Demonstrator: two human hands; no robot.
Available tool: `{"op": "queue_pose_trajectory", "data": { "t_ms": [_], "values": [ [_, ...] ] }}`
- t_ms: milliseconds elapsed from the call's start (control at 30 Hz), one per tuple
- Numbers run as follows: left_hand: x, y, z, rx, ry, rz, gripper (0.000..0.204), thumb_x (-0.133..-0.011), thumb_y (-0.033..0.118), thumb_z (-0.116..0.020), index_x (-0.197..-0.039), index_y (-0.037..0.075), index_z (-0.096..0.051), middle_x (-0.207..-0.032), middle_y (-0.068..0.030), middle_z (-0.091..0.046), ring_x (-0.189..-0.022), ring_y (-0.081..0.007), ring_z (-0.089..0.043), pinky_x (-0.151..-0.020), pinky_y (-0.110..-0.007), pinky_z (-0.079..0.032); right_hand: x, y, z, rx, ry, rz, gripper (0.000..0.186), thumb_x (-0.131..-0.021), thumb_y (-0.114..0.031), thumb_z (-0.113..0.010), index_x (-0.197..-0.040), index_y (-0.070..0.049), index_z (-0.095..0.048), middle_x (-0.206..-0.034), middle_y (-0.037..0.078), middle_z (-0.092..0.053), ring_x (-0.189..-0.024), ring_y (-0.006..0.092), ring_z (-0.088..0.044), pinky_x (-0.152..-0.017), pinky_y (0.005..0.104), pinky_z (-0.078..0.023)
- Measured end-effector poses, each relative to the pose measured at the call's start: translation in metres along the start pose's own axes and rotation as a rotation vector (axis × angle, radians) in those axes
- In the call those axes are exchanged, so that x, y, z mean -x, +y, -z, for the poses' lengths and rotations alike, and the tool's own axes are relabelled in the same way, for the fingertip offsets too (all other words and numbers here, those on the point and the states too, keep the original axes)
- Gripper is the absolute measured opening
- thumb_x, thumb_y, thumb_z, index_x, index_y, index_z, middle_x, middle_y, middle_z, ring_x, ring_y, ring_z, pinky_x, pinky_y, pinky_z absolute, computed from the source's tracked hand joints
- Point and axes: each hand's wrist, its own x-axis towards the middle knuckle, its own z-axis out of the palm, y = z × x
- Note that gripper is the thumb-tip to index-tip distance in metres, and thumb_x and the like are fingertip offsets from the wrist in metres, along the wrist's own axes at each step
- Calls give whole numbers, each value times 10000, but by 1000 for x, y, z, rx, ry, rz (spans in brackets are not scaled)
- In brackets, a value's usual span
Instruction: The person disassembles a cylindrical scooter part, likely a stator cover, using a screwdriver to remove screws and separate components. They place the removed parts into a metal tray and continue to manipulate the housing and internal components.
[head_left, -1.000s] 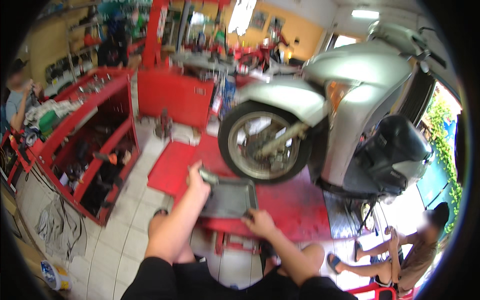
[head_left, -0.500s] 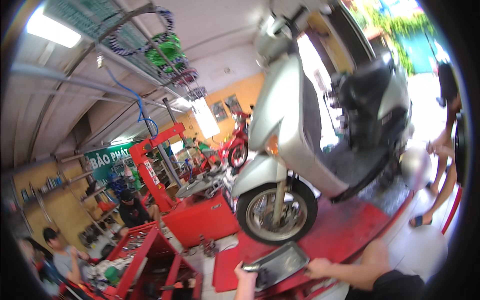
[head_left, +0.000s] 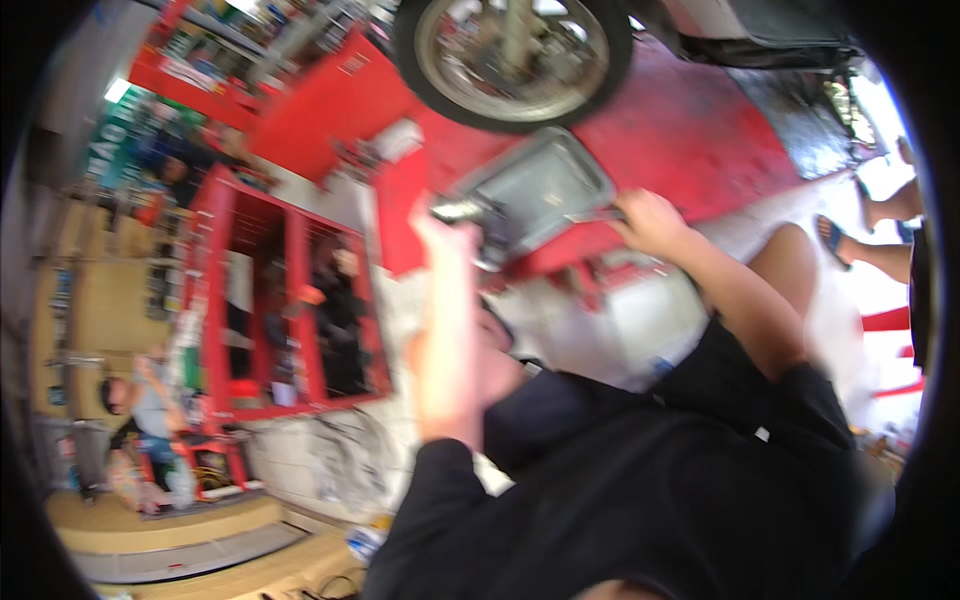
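My left hand (head_left: 445, 240), smeared by motion, is closed around a dark power tool (head_left: 494, 232) with a shiny metal end. The tool overlaps the left side of a grey metal tray (head_left: 555, 185), and its exact kind is blurred. At the tray's right edge my right hand (head_left: 652, 225) is closed on a thin metal tool (head_left: 595, 214) that reaches over the rim. The tray sits on a red lift platform (head_left: 690, 120), just below the scooter's front wheel (head_left: 515, 65).
A red tool cabinet (head_left: 290, 310) with open shelves stands at left. Beyond it a person in grey (head_left: 150, 400) sits low, and another in dark clothes (head_left: 180, 170) is farther back. Someone's sandalled foot (head_left: 832, 240) is at right. A cable bundle (head_left: 350, 450) lies on the tiles.
My view has tipped down and turned, so the scooter and tray appear higher and my torso shows. Both hands stay beside the tray, each still closed.
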Motion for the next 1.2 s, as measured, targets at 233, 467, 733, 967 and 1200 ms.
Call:
{"op": "queue_pose_trajectory", "data": {
  "t_ms": [233, 467, 733, 967, 1200],
  "values": [
    [10, -12, -30, 2, 82, -20, 121, -851, 193, -632, -861, 91, -568, -801, -94, -610, -746, -278, -612, -723, -473, -532, -1, 7, 25, 6, 16, 43, 342, -817, -257, -695, -1017, 19, -676, -974, 222, -684, -900, 395, -660, -816, 458, -527],
    [1, -27, -34, 60, 171, -20, 135, -825, 184, -691, -821, 91, -593, -756, -96, -621, -689, -262, -613, -672, -431, -536, 6, 11, 27, -33, -25, -25, 249, -804, -188, -718, -942, 11, -662, -891, 205, -674, -845, 401, -650, -737, 449, -523],
    [-12, -25, -19, 151, 134, -69, 164, -810, 161, -694, -885, 73, -578, -772, -102, -594, -686, -288, -612, -651, -436, -543, -4, 9, 14, -66, -12, -6, 250, -830, -202, -711, -945, 19, -677, -891, 216, -688, -864, 386, -674, -765, 438, -530],
    [29, -33, -48, 79, 211, -24, 176, -822, 129, -681, -899, 33, -555, -812, -127, -607, -716, -297, -624, -662, -447, -547, -51, 19, 3, 41, 25, -134, 243, -777, -193, -722, -914, 8, -708, -853, 231, -694, -840, 362, -702, -746, 444, -554],
    [29, -30, -50, 171, -26, -8, 145, -850, 157, -666, -885, 48, -577, -838, -118, -622, -792, -311, -632, -766, -446, -545, -110, 10, -40, 339, -172, -171, 204, -757, -147, -714, -902, -5, -707, -890, 255, -685, -906, 415, -680, -826, 472, -560]
  ]
}}
